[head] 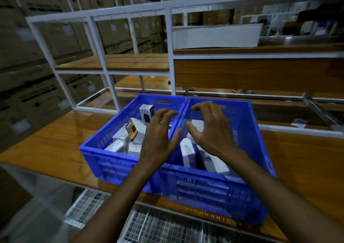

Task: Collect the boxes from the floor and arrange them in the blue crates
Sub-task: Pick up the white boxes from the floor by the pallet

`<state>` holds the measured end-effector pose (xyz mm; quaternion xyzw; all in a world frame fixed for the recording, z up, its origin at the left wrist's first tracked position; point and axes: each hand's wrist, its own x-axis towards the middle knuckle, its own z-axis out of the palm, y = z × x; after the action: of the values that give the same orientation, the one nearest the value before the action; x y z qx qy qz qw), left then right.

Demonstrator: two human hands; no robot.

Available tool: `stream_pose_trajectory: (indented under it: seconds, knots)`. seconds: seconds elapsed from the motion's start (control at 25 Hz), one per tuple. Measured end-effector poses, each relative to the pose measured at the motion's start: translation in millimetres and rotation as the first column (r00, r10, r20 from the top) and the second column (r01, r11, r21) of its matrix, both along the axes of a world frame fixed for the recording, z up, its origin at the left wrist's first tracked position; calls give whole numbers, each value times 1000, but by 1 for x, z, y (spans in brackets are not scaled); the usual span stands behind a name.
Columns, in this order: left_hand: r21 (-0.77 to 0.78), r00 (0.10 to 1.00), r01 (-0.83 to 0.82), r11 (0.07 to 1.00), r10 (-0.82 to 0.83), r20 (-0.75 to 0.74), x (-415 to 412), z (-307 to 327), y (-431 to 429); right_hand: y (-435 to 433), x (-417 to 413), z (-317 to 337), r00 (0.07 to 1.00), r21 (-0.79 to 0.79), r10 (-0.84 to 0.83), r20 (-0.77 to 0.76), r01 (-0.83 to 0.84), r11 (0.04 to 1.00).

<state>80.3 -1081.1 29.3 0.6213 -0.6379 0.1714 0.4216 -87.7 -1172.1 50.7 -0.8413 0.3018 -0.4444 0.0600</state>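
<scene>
Two blue crates stood side by side, touching, on the wooden table [46, 142].

- Left crate [111, 168]: small boxes lay jumbled and tilted, among them an orange-faced box [132, 131] and an upright white box [146, 112]. They looked dropped in rather than arranged.
- Right crate [204, 190]: white boxes [188, 153] stood on edge, close together, probably packed that way to save room.
- Left hand [160, 133] and right hand [210, 129]: each hovered over its own crate, fingers spread and loosely bent, grasping nothing. The pose suited reaching in to straighten the contents.
- No boxes on the floor were in view.
</scene>
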Motion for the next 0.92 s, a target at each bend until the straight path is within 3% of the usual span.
stream_pose_trajectory:
  seconds: [0.08,0.2,0.44,0.52,0.64,0.92]
  knots:
    - [-43,998,-53,998,54,20,1,-1,34,21,7,2,995,-52,102,2,-101,994]
    - [-16,959,-215,977,208,-191,-6,-1,97,58,27,2,966,34,259,8,-259,965]
    - [204,691,-536,819,565,-452,12,-11,244,167,95,-19,849,116,524,-65,-516,849]
    - [216,654,-622,752,652,-384,17,-23,303,216,116,-31,783,102,613,-99,-605,790]
    - [179,591,-774,607,795,-138,27,-50,403,303,148,-52,664,-49,717,-212,-740,671]
    - [179,289,-947,266,950,118,42,-98,661,539,223,-108,458,-164,806,-375,-888,429]
